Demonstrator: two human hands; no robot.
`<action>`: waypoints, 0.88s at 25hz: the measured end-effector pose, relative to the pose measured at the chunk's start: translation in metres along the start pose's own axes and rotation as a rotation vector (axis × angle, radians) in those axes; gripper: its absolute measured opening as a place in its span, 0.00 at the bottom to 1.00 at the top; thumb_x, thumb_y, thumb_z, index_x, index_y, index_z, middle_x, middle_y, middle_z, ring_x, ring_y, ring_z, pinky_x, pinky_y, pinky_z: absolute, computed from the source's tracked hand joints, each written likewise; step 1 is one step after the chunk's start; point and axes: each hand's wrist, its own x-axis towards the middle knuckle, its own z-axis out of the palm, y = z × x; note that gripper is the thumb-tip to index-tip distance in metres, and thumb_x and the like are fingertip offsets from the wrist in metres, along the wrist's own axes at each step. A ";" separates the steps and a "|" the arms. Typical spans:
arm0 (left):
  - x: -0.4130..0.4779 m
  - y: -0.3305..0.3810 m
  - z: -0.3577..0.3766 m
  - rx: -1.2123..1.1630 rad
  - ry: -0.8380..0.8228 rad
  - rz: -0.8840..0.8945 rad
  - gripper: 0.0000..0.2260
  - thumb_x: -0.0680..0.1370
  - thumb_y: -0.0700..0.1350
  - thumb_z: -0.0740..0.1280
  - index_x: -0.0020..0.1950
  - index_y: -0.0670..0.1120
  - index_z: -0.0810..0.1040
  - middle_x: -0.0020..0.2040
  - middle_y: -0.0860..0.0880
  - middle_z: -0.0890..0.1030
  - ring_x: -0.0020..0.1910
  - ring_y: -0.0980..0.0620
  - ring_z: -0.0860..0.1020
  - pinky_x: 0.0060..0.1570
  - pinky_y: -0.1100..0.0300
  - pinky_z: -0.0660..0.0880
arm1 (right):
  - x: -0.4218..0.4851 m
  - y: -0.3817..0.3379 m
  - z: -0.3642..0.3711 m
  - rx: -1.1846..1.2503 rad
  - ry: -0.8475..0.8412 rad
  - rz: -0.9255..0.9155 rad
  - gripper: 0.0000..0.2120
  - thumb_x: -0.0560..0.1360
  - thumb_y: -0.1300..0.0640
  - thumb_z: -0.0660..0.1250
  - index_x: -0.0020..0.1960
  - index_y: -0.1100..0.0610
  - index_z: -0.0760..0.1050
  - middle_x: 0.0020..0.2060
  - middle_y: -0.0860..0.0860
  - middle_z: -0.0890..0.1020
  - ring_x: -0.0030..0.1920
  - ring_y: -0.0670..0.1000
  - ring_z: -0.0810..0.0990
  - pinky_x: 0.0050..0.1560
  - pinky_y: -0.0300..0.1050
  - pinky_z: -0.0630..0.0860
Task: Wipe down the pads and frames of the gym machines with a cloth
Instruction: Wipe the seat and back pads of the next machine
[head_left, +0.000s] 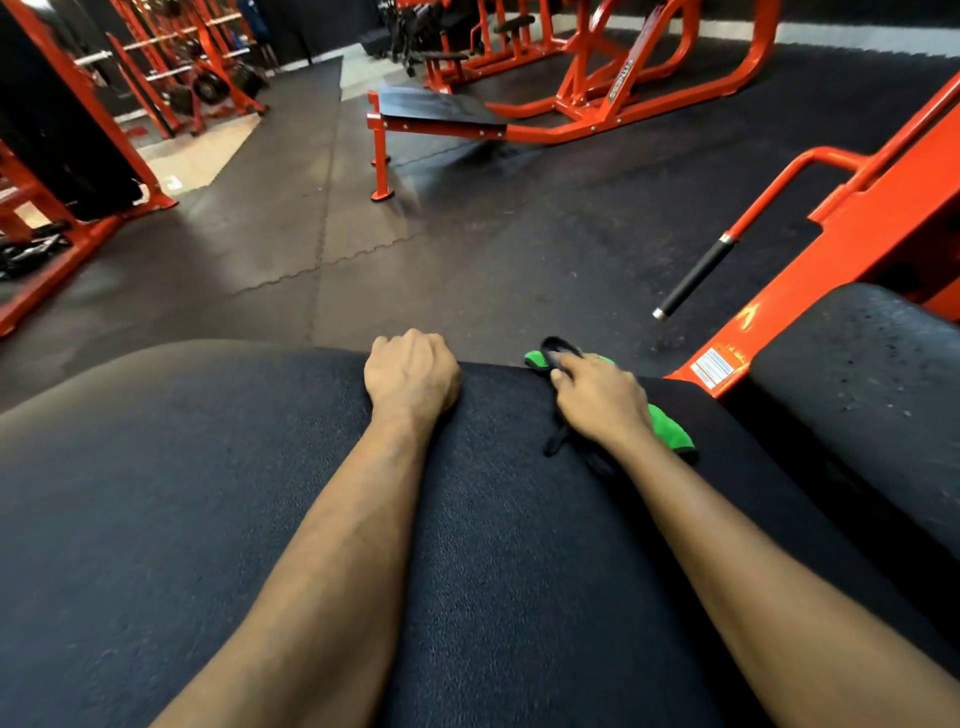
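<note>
My left hand (410, 374) grips the pad (208, 493) edge, fingers curled; right hand (597, 397) presses green cloth (670, 431), fingers flat. Beyond the pad: handle (698, 278), perhaps a bench (441, 111), rubber floor (467, 249).

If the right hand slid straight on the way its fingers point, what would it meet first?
The right hand would first push the front end of the green cloth lying at the far edge of the pad; beyond that looks like open floor, though depth is unclear.
</note>
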 end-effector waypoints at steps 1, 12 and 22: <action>0.000 0.000 0.000 0.001 -0.001 -0.001 0.15 0.77 0.38 0.57 0.53 0.45 0.83 0.52 0.42 0.83 0.52 0.41 0.79 0.58 0.53 0.67 | -0.015 -0.012 0.002 0.018 0.030 -0.088 0.18 0.83 0.47 0.56 0.71 0.43 0.71 0.69 0.51 0.75 0.68 0.59 0.74 0.63 0.52 0.73; -0.006 0.004 -0.006 -0.007 0.004 -0.035 0.14 0.77 0.38 0.58 0.54 0.44 0.82 0.52 0.42 0.82 0.54 0.38 0.78 0.50 0.55 0.67 | 0.029 0.067 0.002 0.099 -0.043 0.197 0.18 0.83 0.49 0.56 0.71 0.46 0.72 0.68 0.59 0.74 0.69 0.61 0.72 0.64 0.53 0.70; -0.004 0.005 -0.003 -0.007 0.004 -0.072 0.16 0.78 0.39 0.58 0.57 0.44 0.83 0.55 0.41 0.82 0.57 0.37 0.78 0.48 0.56 0.67 | -0.054 0.032 -0.001 0.195 0.002 -0.020 0.22 0.84 0.49 0.57 0.77 0.44 0.65 0.78 0.52 0.65 0.79 0.52 0.58 0.73 0.50 0.64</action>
